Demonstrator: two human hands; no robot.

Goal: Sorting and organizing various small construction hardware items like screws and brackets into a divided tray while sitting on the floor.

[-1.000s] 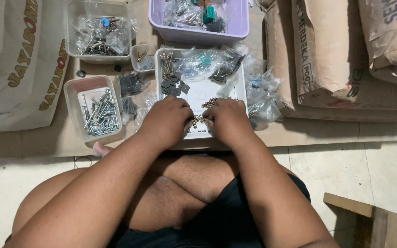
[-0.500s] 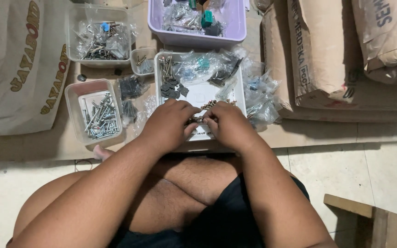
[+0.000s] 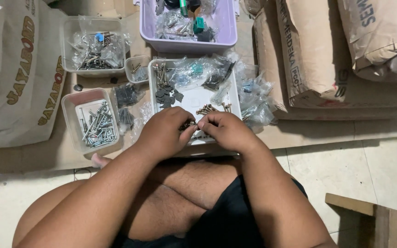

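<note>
My left hand point(image 3: 164, 133) and my right hand point(image 3: 226, 130) meet over the near end of a white rectangular tray point(image 3: 235, 98). Both pinch small brass-coloured screws point(image 3: 190, 124) between fingertips, the fingers touching. More brass screws point(image 3: 210, 109) lie in a loose pile just beyond my hands. Dark flat metal pieces point(image 3: 166, 95) and plastic bags of hardware point(image 3: 198, 71) fill the tray's far end. What lies under my palms is hidden.
A clear tub of silver screws point(image 3: 96, 126) sits left of the tray, another clear tub point(image 3: 93, 50) behind it, a purple bin point(image 3: 184, 25) at the back. Heavy paper sacks point(image 3: 309, 55) stack at right, a printed sack point(image 3: 10, 78) at left. A wooden block point(image 3: 373, 220) lies at bottom right.
My hands stayed together at the tray's near end, fingers shifting slightly on the screws. The camera tipped a little, sliding the scene down in view.
</note>
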